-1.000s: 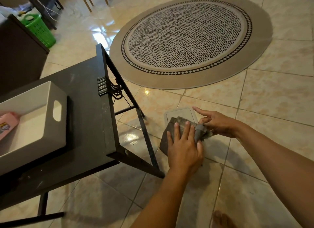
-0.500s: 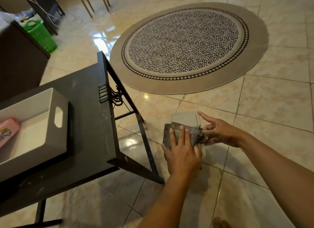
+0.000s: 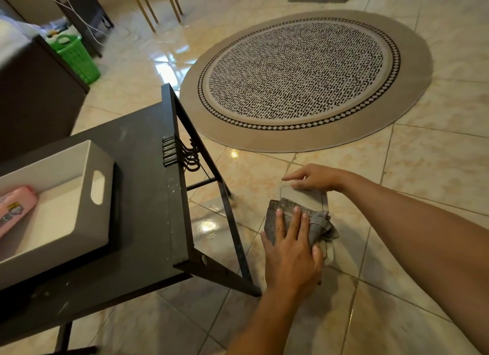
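A flat, pale translucent plastic lid [image 3: 304, 197] with rounded corners is held above the tiled floor, to the right of the black table. My right hand [image 3: 316, 178] grips its far edge, fingers curled over it. A crumpled grey cloth [image 3: 321, 222] lies on the lid. My left hand [image 3: 291, 251] presses the cloth down with straight, spread fingers, covering the near half of the lid.
The black table [image 3: 143, 196] stands at left, with hooks [image 3: 172, 151] on its edge and a white bin [image 3: 79, 222] holding a pink bottle [image 3: 16, 209]. Beyond lie a round patterned rug [image 3: 304, 76], a green basket [image 3: 76, 55] and a dark cabinet [image 3: 34, 95].
My right hand left the cloth's right side and moved to the lid's far edge. The cloth under my left hand slid toward me, baring more of the lid.
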Tool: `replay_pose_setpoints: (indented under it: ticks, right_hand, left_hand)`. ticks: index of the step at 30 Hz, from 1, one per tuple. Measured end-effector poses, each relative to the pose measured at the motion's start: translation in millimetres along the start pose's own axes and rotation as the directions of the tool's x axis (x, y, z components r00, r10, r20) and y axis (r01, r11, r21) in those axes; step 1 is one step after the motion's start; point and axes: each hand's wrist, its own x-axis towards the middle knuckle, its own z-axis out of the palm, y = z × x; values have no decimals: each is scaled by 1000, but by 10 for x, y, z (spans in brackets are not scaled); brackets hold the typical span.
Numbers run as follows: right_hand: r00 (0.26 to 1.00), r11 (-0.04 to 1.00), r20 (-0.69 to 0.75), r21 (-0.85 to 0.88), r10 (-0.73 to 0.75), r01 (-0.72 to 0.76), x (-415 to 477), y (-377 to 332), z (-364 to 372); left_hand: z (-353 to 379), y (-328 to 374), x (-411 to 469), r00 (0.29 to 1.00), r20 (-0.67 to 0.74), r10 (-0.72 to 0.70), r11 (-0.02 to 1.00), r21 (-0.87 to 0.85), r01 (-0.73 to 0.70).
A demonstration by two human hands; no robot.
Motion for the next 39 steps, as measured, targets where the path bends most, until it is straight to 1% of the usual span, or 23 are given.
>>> replay_pose_setpoints:
  ticks: [2, 3, 7, 9, 12, 14, 16, 18, 22, 24, 28, 35, 39]
  right_hand:
    - [999, 1000, -36, -12, -8, 8, -19, 16, 35]
    - [999, 1000, -52, 10, -10, 11, -43, 48, 45]
    - [992, 980, -123, 199, 11, 14, -233, 257, 79]
    - [979, 952, -197, 307, 58, 5, -357, 380, 124]
    - [933, 880, -324, 474, 159, 15, -528, 515, 240]
    - [908, 832, -360, 554, 213, 24, -637, 559, 331]
    - [916, 793, -324, 609, 237, 10, -753, 587, 424]
    - [946, 768, -223, 639, 233, -38, -883, 620, 482]
    - [987, 739, -21, 665, 158, -104, -1107, 787, 480]
    - [993, 724, 41, 681, 112, -110, -1173, 841, 461]
    - [996, 748, 51, 657, 75, -90, -1194, 822, 437]
    - [998, 769, 0, 636, 70, -54, -1160, 816, 447]
    - [997, 768, 28, 636, 76, -76, -1176, 801, 453]
  left_hand:
    - [6, -8, -12, 1000, -10, 7, 1000, 10, -7]
    - [7, -8, -18, 1000, -12, 9, 1000, 14, -9]
    - [-71, 6, -9, 1000, 24, 6, 1000, -16, -5]
    - [-119, 22, -1, 1000, 31, 4, 1000, -26, -3]
    - [-150, 46, 13, 1000, 7, 13, 1000, -16, -13]
    - [-155, 51, 20, 1000, -2, 22, 1000, 9, -22]
    - [-117, 21, 20, 1000, -9, 15, 999, 49, -14]
    - [-77, -34, 18, 999, -41, 9, 997, 83, -5]
    - [-14, -116, 41, 997, -73, 16, 992, 126, -7]
    - [-22, -115, 52, 997, -72, 12, 992, 125, -3]
    - [-20, -113, 63, 997, -77, 11, 992, 127, -1]
    - [33, -185, 88, 995, -97, 28, 991, 134, -15]
    - [54, -194, 89, 994, -106, 30, 991, 137, -16]
